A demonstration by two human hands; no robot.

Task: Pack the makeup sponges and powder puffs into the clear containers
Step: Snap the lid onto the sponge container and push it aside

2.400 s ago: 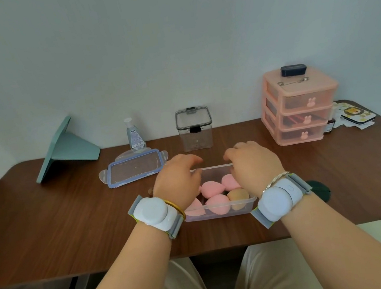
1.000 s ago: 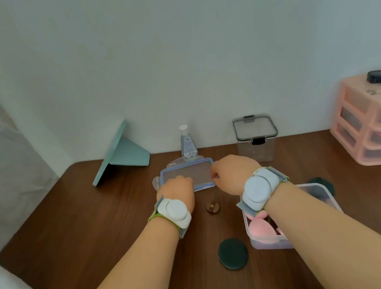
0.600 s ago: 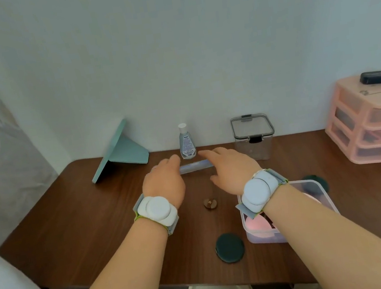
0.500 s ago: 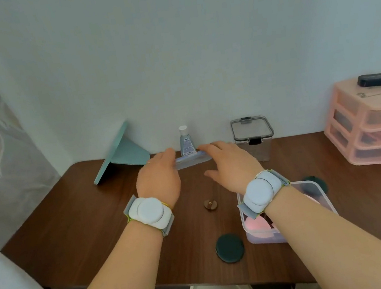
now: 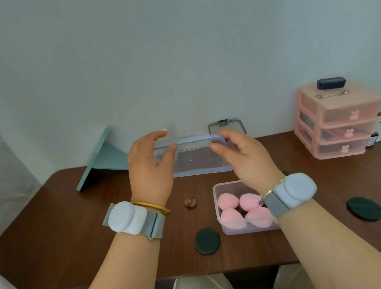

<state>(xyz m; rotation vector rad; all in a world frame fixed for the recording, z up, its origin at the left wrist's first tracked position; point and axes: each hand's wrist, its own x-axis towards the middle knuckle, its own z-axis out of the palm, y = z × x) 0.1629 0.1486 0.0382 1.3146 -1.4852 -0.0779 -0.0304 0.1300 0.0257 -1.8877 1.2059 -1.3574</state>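
on the brown bench (image 5: 72, 223), both hands' fingers (image 5: 169, 148) pinch the clear lid (image 5: 197, 160) aloft; next, lowering it squarely onto the sponge-filled container (image 5: 223, 223).

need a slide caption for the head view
Both hands, left and right, hold the clear lid above the table, behind the open container of pink sponges.

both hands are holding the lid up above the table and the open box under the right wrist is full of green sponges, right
Not quite: the sponges are pink, not green, as the head view shows. The rest holds: the left hand and right hand hold the lid up above the table, and the open box sits under the right wrist.
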